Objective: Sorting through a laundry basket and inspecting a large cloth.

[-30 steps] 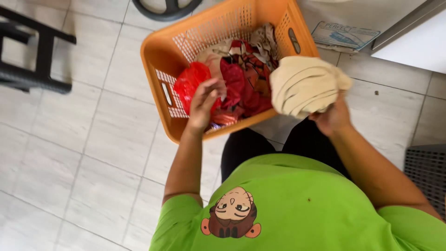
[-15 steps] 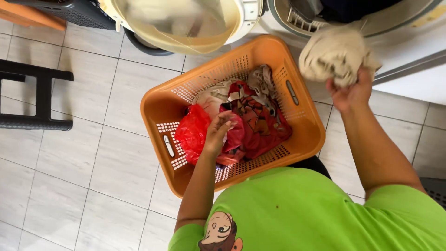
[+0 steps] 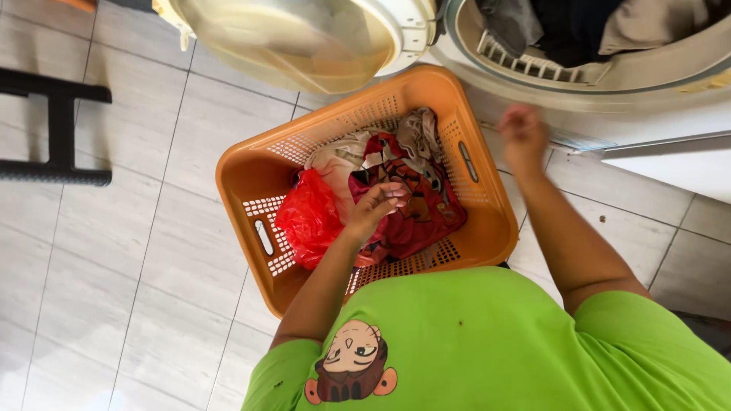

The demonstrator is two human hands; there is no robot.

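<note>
Now I see the left hand (image 3: 375,207) down in the basket (image 3: 242,169), fingers curled and pinching the red clothes (image 3: 415,217) piled there. My right hand (image 3: 522,137) hangs blurred between basket and washer (image 3: 609,84), fingers loosely closed on nothing I can make out. Half a second ago it gripped a beige bundle; that cloth (image 3: 647,27) now lies inside the drum. A red bag (image 3: 308,217) sits beside the clothes, and the washer door (image 3: 304,38) hangs open above the basket.

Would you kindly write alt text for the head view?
A person's left hand grips clothes in an orange laundry basket on a tiled floor; the empty right hand is raised near an open washing machine.
</note>
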